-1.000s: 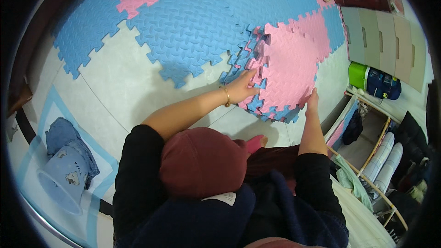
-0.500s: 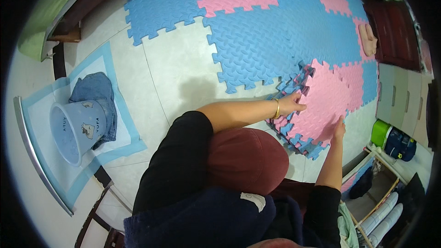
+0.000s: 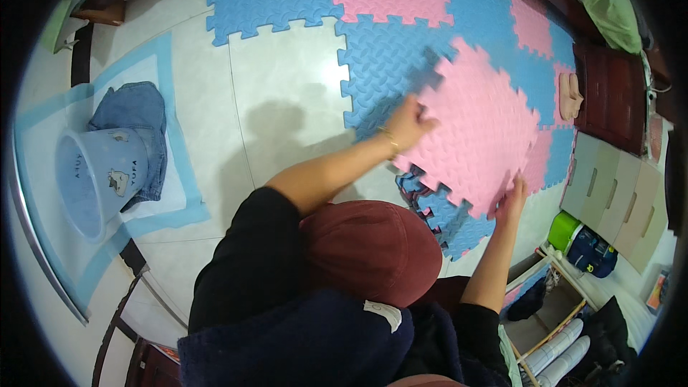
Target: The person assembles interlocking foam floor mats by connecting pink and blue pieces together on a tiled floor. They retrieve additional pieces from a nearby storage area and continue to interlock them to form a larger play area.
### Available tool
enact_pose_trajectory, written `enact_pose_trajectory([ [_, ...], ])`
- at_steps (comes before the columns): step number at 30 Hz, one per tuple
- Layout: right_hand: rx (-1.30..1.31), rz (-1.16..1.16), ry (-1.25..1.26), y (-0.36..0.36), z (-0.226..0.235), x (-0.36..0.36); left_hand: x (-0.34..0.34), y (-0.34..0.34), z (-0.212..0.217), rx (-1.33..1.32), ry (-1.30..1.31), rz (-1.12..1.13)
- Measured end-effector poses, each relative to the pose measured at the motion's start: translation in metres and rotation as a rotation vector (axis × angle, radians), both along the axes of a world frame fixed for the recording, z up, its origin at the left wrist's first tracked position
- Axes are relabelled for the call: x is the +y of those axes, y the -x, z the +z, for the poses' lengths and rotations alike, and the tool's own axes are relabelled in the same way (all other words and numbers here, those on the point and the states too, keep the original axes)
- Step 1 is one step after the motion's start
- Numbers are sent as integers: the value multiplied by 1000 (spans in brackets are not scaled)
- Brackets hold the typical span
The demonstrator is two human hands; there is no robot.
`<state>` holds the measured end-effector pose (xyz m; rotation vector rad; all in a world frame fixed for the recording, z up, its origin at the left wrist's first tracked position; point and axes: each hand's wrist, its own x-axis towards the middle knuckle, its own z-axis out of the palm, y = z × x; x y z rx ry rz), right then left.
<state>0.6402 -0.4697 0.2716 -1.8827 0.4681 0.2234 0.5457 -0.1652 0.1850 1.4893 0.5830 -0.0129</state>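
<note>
A pink foam puzzle tile [image 3: 481, 136] is lifted and tilted above the floor, held by both hands. My left hand [image 3: 408, 124], with a gold bracelet on the wrist, grips the tile's left edge. My right hand [image 3: 510, 197] grips its lower right edge. Under the tile lies a small stack of blue and pink foam tiles [image 3: 448, 216] on the white tiled floor. A dark red cap [image 3: 369, 251] hides part of my arms.
Joined blue and pink foam tiles [image 3: 373, 0] cover the floor farther away. A pale blue bucket [image 3: 100, 179] and denim cloth [image 3: 136, 111] lie at the left. At the right are a dark wooden cabinet [image 3: 609, 93], pink slippers [image 3: 570, 97], a green container [image 3: 562, 233] and a shoe rack [image 3: 566, 344].
The pink tile has come up off the stack and is now raised and spread between both hands. My left hand moved from the tile's face to its left edge.
</note>
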Motion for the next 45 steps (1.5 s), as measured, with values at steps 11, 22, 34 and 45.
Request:
enact_pose_trajectory([
  [11, -188, 1147, 208, 89, -108, 316, 192, 240, -59, -1, -298, 861],
  [22, 60, 1397, 528, 100, -103, 342, 201, 248, -62, 253, -498, 829],
  [34, -530, 1480, 902, 107, -124, 336, 251, 183, -29, 398, -1502, 58],
  [45, -386, 1325, 461, 119, -68, 203, 219, 75, -77, 562, -1311, 144],
])
